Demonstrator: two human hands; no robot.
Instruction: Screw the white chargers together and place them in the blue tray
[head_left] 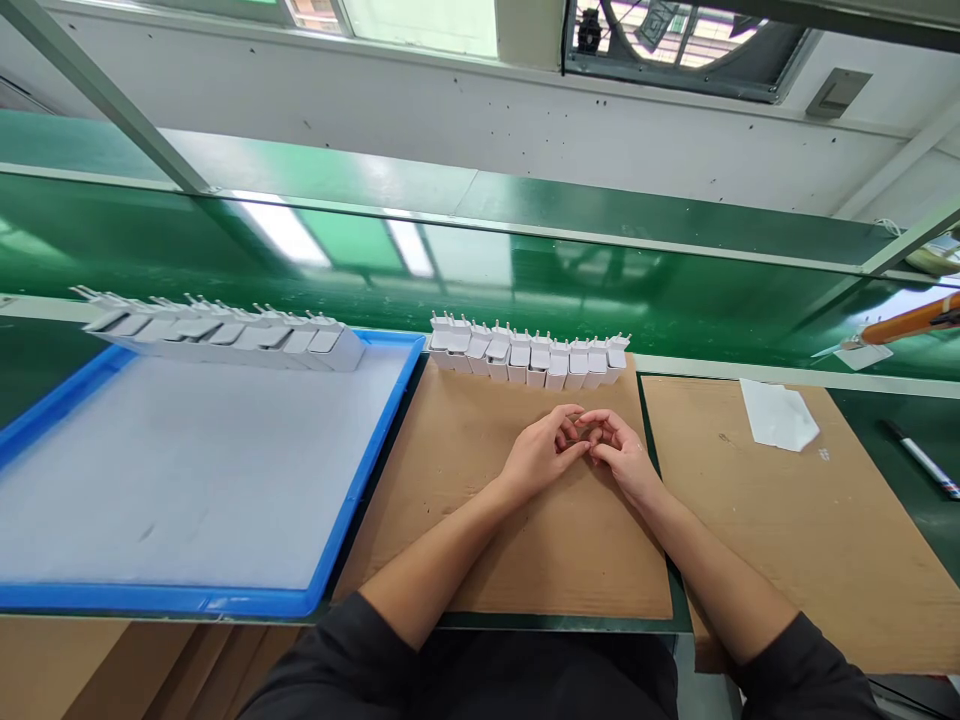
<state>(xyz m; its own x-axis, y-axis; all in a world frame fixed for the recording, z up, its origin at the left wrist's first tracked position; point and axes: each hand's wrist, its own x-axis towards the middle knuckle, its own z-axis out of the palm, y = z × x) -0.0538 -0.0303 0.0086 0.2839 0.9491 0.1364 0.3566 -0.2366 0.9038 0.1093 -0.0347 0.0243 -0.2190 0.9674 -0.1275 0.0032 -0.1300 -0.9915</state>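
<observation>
My left hand (546,450) and my right hand (621,453) meet above the brown cardboard sheet (480,560) in front of me, their fingertips touching or nearly so. The fingers of both are loosely bent, with the thumbs apart from them, and no object shows between them. Just beyond the hands stands a row of white plug adapters (536,358), side by side with their metal pins pointing up and back. Neither hand touches that row.
To the left lies a blue-rimmed tray (358,475) with a white liner and another row of white adapters (225,338) along its far edge. At right are a second cardboard sheet (795,540), white paper (778,414), a marker (926,460) and an orange-handled tool (911,322).
</observation>
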